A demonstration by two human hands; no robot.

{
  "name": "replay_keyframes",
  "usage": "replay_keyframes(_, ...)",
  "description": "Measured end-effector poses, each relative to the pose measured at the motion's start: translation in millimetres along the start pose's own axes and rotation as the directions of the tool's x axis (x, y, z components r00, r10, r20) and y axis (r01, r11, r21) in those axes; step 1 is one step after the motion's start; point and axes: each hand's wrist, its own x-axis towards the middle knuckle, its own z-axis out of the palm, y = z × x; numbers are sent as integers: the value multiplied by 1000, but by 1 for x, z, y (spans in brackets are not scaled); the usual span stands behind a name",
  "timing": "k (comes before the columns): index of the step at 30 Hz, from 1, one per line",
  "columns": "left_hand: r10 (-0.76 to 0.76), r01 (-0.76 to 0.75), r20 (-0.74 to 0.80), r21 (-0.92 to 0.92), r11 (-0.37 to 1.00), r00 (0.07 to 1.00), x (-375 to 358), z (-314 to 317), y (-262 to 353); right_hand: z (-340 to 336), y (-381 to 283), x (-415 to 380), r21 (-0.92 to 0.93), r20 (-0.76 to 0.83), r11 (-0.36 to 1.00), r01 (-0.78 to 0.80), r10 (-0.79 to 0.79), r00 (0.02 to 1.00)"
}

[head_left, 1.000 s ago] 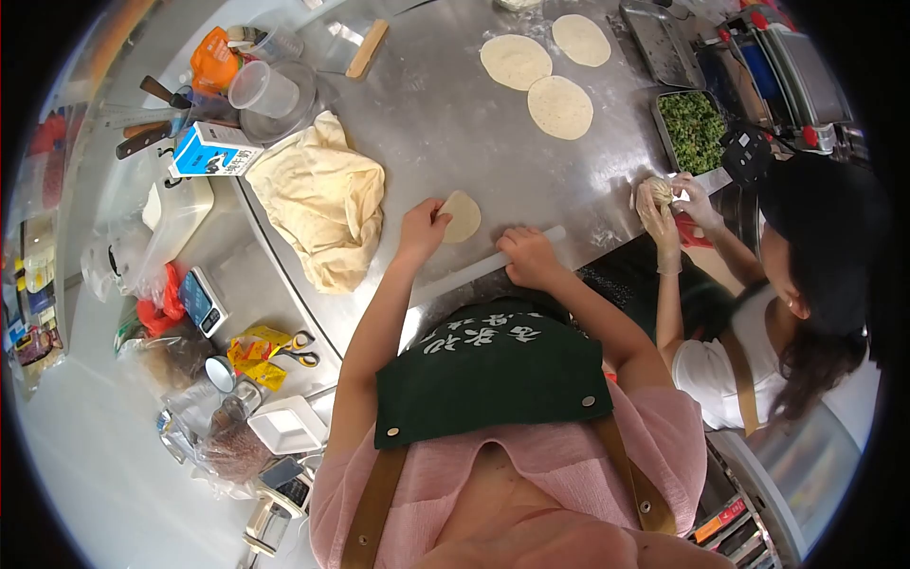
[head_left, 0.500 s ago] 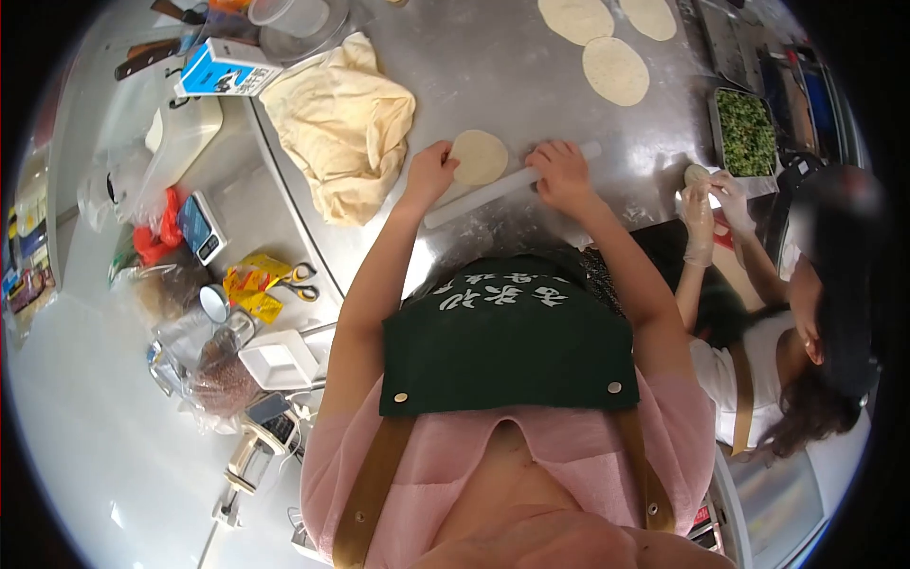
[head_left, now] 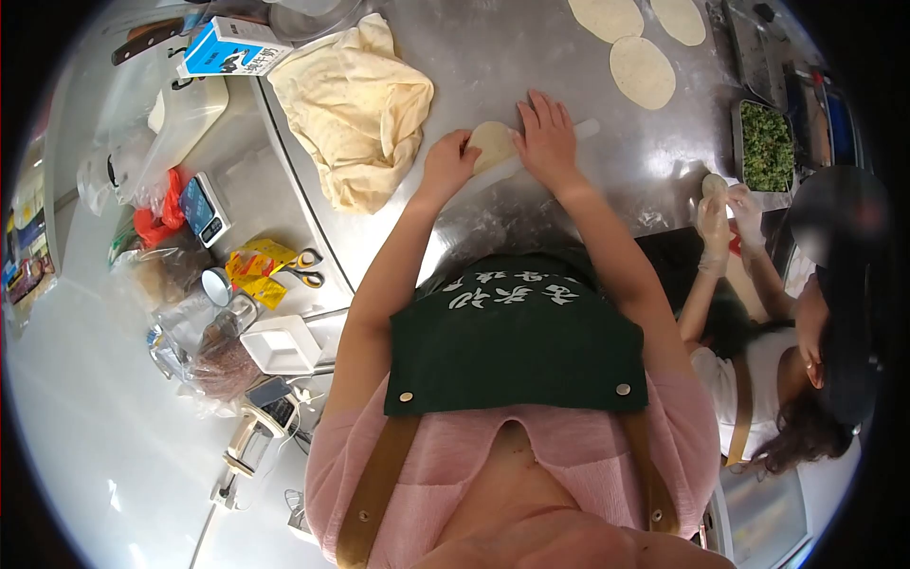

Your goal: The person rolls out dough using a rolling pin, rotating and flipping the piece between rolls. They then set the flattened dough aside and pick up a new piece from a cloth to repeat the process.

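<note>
Straightening from a curl half a second ago, the fingers of the right hand (head_left: 547,142) are now reaching flat and slightly spread across the white rolling pin (head_left: 498,174), which is moving onto the near side of a small dough disc (head_left: 491,142). Bare steel is stretching beyond both hands, leaving open room on the worktop (head_left: 512,57) toward the far side, while its near edge is running just in front of a dark green apron (head_left: 517,341). A crumpled cream cloth (head_left: 355,123) is crowding the left, its folds lying close to the left hand (head_left: 447,168). Three thin, pale, floury-looking rounds (head_left: 643,73) are lying at the far right, well apart from the disc. Farther right, a metal tray is holding finely chopped greens (head_left: 766,147), and a co-worker's gloved hands (head_left: 713,223) are cupping a dough piece (head_left: 712,185). The disc, smooth and roughly circular, is sitting between the person's two hands: the left is pinching its left rim, thumb against fingers, and the right is pressing the pin under an unwrapped palm beside its right side.
</note>
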Motion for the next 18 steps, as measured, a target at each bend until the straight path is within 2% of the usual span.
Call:
replay_keyframes(4,7,-16,-59,-151,988,998,10,6,-4,2,-5,-22,-143,35,989,-25,31,999)
replay_keyframes(7,-39,39,11,-46,998,999,17,2,8,3,-11,6,-93,62,992,-86,92,994)
replay_keyframes(9,-38,39,32,-3,999,999,18,2,11,8,-10,-8,-98,55,991,-91,96,994)
replay_keyframes(13,13,-26,101,124,992,995,27,-1,13,9,-4,-16,-118,55,992,-41,47,997)
replay_keyframes(16,-33,-16,180,267,964,983,34,-1,24,15,-11,17,-82,47,992,-92,96,994)
replay_keyframes(18,7,-85,214,359,930,977,34,-1,27,15,-7,1,-62,40,997,-49,51,998)
